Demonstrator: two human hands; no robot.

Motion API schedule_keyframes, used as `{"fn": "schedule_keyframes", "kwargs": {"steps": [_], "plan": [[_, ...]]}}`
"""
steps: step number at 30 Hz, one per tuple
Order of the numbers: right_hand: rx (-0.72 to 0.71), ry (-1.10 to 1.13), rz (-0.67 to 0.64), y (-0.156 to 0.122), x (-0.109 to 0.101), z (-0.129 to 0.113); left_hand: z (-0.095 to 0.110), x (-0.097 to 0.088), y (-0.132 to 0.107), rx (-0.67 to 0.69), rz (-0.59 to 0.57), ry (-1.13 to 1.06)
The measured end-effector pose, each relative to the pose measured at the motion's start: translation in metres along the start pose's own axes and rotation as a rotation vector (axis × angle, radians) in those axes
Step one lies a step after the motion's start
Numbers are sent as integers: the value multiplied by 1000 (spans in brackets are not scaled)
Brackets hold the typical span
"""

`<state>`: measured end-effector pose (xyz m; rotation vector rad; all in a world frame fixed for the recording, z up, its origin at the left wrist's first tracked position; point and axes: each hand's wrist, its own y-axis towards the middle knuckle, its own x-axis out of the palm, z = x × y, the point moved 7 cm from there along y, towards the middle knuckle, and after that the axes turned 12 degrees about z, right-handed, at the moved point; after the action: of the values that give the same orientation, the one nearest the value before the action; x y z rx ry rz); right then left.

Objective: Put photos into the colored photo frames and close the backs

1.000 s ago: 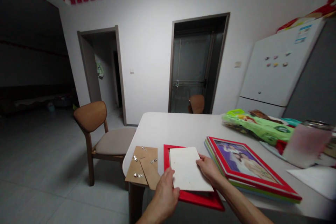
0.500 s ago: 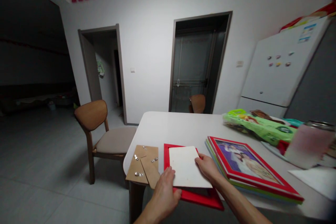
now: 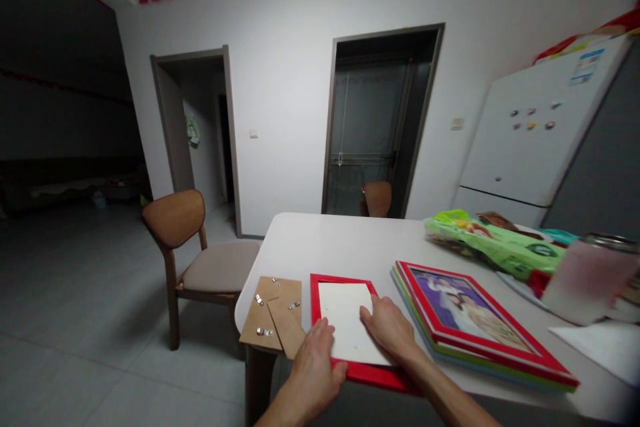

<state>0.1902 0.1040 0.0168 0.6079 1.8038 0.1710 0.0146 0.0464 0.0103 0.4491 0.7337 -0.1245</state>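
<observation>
A red picture frame (image 3: 316, 293) lies face down near the front edge of the white table (image 3: 340, 240). A white card (image 3: 341, 313) lies inside the frame's opening. My left hand (image 3: 316, 363) rests on the card's near left corner and the frame's front edge, fingers lying flat. My right hand (image 3: 387, 327) presses flat on the card's right side, fingers stretched out. A brown backing board (image 3: 273, 320) with metal clips lies just left of the frame.
A stack of framed photos (image 3: 470, 320) lies right of the red frame. Behind it are a green package (image 3: 493, 243) and a pink jar (image 3: 585, 277). A wooden chair (image 3: 193, 253) stands left of the table. A white fridge (image 3: 530, 140) stands at the right.
The white card was held above the frame, overhanging it; it has dropped into the frame's opening. Both hands moved from gripping its edges to pressing flat on it.
</observation>
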Motion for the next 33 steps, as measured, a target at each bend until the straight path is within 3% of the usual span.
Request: {"fn": "schedule_keyframes", "kwargs": {"steps": [4, 7, 12, 15, 18, 21, 25, 29, 33], "plan": [[-64, -116, 60, -4, -4, -2, -8, -14, -6, 11, -58, 6], [-119, -20, 92, -8, -10, -17, -33, -41, -9, -30, -64, 120], [-419, 285, -34, -45, -6, -105, -92, -86, -6, -221, 48, 443], [-527, 279, -105, -71, 7, -151, -103, -93, -4, -213, 87, 464], [-505, 255, -119, -77, 16, -169, -104, -94, -4, -207, 98, 439], [-448, 345, -107, -67, 7, -162, -90, -96, -1, -148, 140, 405], [-431, 440, -54, -52, -25, -125, -49, -92, 5, -31, 220, 306], [-358, 452, -135, -47, -40, -65, -6, -56, 9, 65, 128, 196], [-315, 388, -153, -46, -40, -19, 14, -17, 12, 84, 23, 189]]}}
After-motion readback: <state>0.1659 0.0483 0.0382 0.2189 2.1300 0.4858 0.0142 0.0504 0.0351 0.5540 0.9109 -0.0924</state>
